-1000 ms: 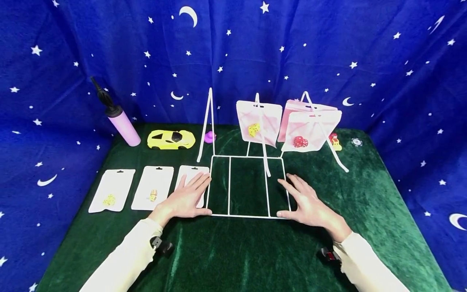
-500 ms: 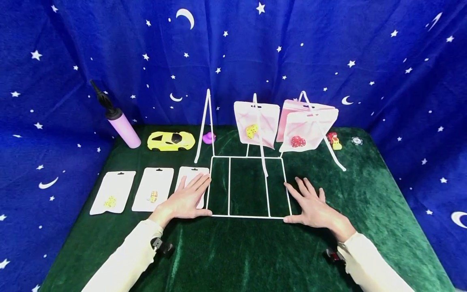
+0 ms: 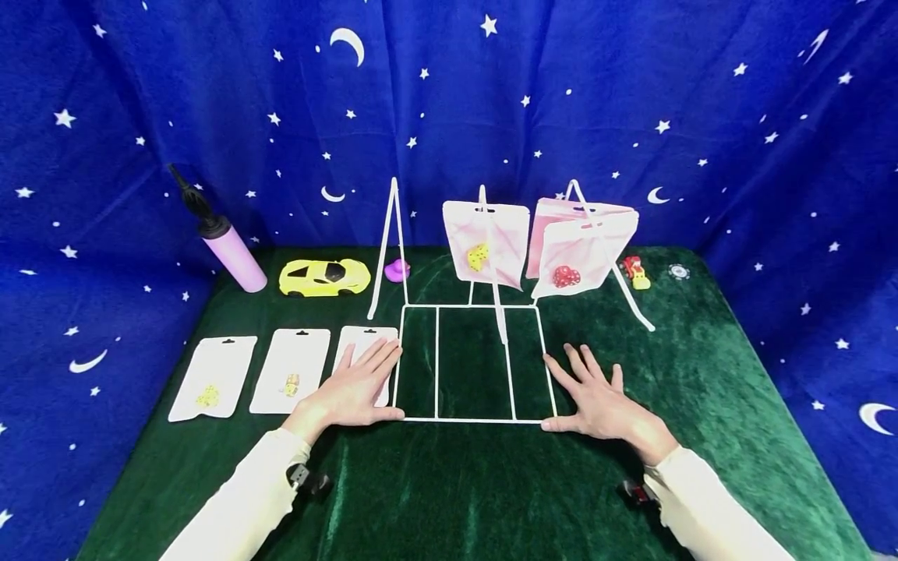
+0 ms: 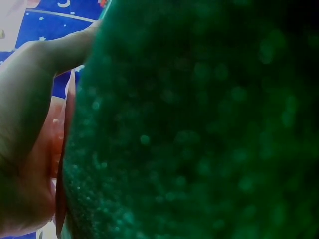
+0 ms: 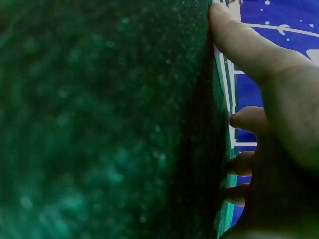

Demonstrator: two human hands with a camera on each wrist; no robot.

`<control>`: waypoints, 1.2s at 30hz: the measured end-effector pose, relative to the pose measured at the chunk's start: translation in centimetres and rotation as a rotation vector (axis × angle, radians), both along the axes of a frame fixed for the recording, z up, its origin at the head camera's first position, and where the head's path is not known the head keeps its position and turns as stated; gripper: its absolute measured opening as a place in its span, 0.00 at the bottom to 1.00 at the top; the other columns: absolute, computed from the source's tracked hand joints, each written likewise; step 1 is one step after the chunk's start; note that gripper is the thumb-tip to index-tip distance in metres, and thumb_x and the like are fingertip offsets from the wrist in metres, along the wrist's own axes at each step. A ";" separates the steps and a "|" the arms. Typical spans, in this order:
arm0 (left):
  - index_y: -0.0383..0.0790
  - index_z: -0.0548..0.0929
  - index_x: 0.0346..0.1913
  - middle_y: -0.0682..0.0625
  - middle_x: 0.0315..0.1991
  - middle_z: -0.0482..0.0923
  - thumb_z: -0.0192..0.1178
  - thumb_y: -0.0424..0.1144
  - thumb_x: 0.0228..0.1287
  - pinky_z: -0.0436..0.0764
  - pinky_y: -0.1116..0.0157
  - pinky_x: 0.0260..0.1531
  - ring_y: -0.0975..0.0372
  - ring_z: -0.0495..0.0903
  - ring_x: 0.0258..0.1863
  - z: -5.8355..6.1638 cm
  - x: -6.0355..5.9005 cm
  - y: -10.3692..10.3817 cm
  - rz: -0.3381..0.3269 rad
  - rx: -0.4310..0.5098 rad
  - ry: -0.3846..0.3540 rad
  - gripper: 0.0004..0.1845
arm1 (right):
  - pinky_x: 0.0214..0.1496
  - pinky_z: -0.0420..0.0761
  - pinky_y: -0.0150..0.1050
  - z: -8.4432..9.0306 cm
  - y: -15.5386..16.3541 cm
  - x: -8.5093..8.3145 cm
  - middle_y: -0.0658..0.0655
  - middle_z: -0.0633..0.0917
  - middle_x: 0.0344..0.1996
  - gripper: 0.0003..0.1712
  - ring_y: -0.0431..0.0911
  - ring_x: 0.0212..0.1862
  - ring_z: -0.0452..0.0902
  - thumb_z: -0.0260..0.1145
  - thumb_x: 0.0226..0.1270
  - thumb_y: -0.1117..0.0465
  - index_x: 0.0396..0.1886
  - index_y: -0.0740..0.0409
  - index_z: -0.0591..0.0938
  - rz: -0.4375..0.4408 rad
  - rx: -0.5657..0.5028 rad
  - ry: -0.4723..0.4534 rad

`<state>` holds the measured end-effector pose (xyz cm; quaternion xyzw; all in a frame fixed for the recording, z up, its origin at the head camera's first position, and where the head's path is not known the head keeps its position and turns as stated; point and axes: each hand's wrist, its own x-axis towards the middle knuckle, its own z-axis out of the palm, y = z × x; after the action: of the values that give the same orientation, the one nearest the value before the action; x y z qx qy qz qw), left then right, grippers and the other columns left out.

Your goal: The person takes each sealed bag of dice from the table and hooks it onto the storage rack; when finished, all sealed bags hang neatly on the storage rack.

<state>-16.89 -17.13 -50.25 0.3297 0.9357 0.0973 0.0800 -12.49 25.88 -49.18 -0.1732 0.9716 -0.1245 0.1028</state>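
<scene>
A white wire display rack stands mid-table with slanted arms rising at its back. My left hand lies with straight fingers along the rack's left front corner, thumb at the front bar, partly covering a white pouch. At the opposite front corner, my right hand rests with fingers spread, thumb and index finger touching the frame. On the middle arm hangs a pouch with yellow dice. The right arm carries a pouch with red dice and a pinker pouch behind it.
Two more white pouches, left and right, lie flat at the left. Behind are a purple hand pump, yellow toy car, purple rubber duck, small red-and-yellow toy and poker chip.
My right hand has shifted slightly right and spread its fingers outside the rack's right bar. My left hand stays at its corner. The head view has tilted up a little.
</scene>
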 end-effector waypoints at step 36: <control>0.48 0.67 0.71 0.47 0.64 0.74 0.70 0.46 0.57 0.74 0.47 0.59 0.54 0.73 0.63 2.9 1.1 -2.2 0.176 0.566 0.119 0.39 | 0.58 0.44 0.83 0.0 0.2 0.1 0.68 0.49 0.76 0.63 0.70 0.75 0.39 0.60 0.47 0.20 0.78 0.44 0.53 0.003 -0.027 -0.028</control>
<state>-15.83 -19.37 -47.38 0.2614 0.8994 0.3414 -0.0787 -12.39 26.06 -49.19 -0.1745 0.9680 -0.1400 0.1140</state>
